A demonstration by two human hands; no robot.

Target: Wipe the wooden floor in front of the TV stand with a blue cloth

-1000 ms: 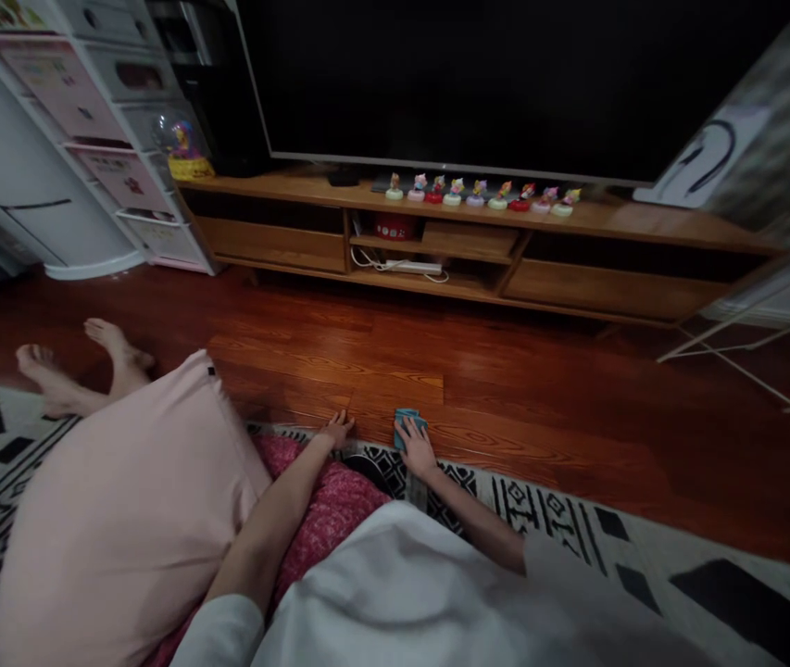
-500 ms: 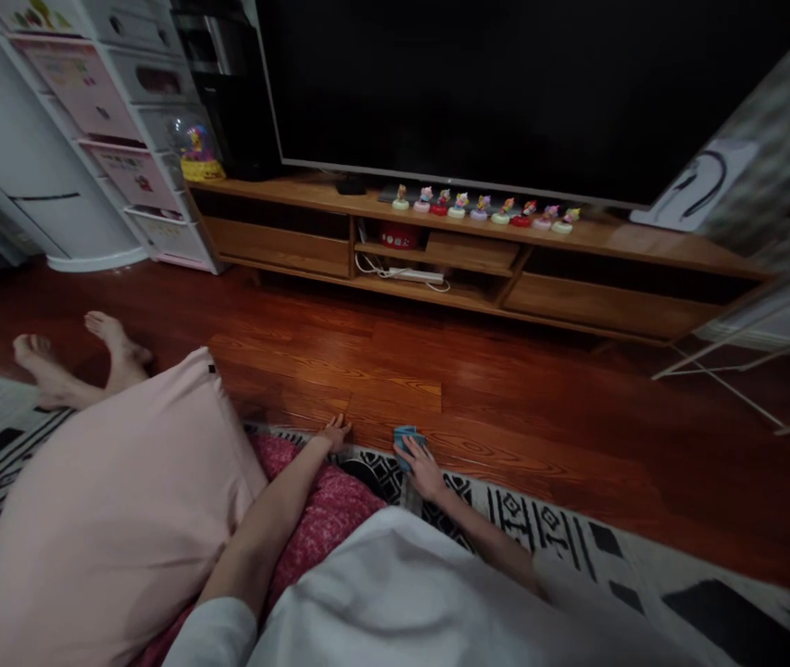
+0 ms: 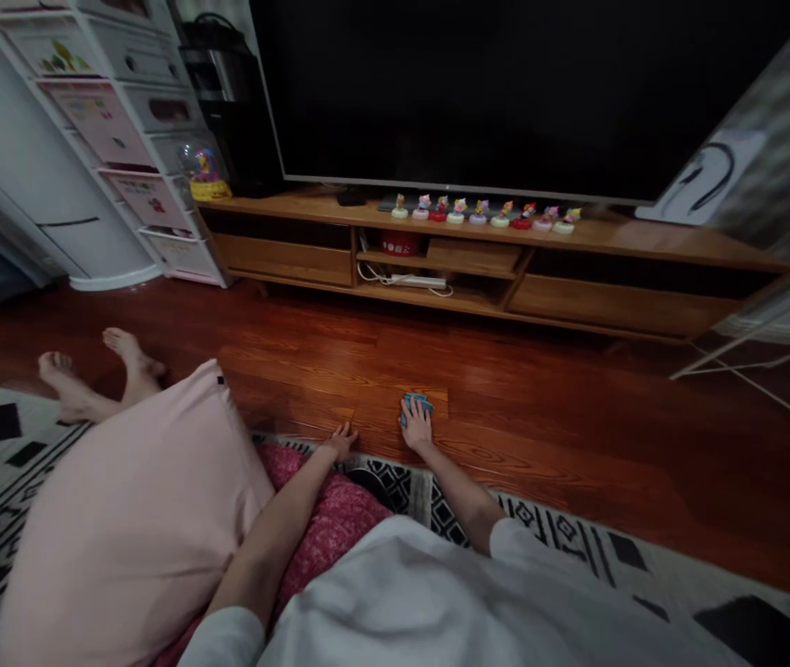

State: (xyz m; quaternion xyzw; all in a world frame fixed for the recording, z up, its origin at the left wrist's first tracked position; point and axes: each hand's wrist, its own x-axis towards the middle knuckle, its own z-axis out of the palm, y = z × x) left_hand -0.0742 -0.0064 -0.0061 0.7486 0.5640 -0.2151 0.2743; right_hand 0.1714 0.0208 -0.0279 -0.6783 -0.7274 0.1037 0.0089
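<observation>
My right hand (image 3: 418, 428) presses a crumpled blue cloth (image 3: 423, 399) against the reddish-brown wooden floor (image 3: 339, 350), with its fingers over the cloth. To its left, my left hand (image 3: 343, 441) rests at the rug's edge with its fingers apart, holding nothing. A patterned black-and-white rug (image 3: 617, 556) lies under and around me. Beside my left forearm is a dark, rounded thing (image 3: 369, 482) I cannot make out. A large pink cushion (image 3: 137, 519) covers part of my lap, next to red patterned fabric (image 3: 345, 519).
Ahead stands a low wooden TV cabinet (image 3: 283, 257) with a large dark television (image 3: 506, 93) and a row of small figurines (image 3: 482, 213). Drawers (image 3: 137, 199) are at the left, near bare feet (image 3: 127, 350). A thin-legged rack (image 3: 748, 380) is at the right.
My right hand has slid the blue cloth forward across the floor, away from the rug. My left hand stays in about the same place. The view has shifted slightly.
</observation>
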